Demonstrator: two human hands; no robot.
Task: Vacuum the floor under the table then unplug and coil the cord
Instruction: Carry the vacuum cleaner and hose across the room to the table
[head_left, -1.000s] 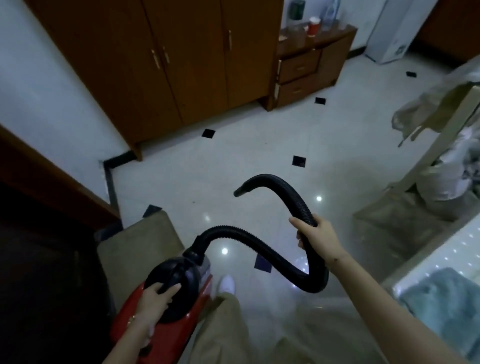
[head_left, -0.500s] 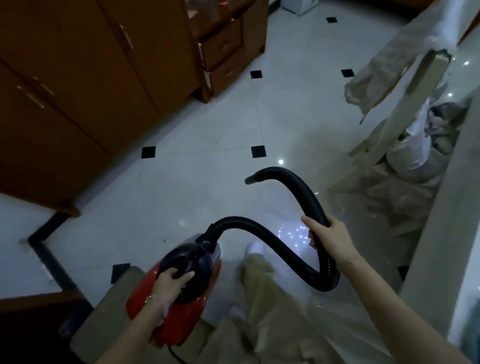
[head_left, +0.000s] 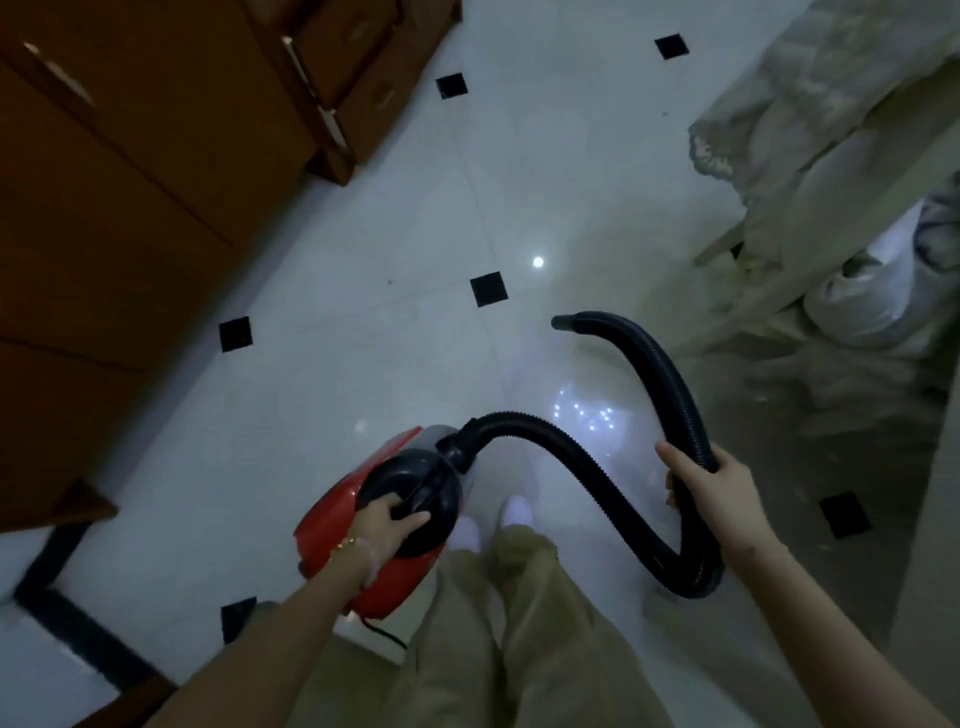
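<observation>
The red-and-black canister vacuum (head_left: 363, 483) has moved forward over the glossy white tiled floor (head_left: 363, 260). The left hand (head_left: 387, 522) grips its top, and the right hand (head_left: 711, 493) clasps the ribbed black hose (head_left: 675, 387).

vacuum (head_left: 363, 519) left | hose (head_left: 675, 395) right | cabinet (head_left: 130, 208) far left | table (head_left: 841, 171) far right

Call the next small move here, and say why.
Probably lower the hose tip to the floor and turn it right. It hangs in the air pointing left, away from the cloth-draped frame. The right hand grips the hose mid-length; the left hand holds the red vacuum by its handle.
</observation>
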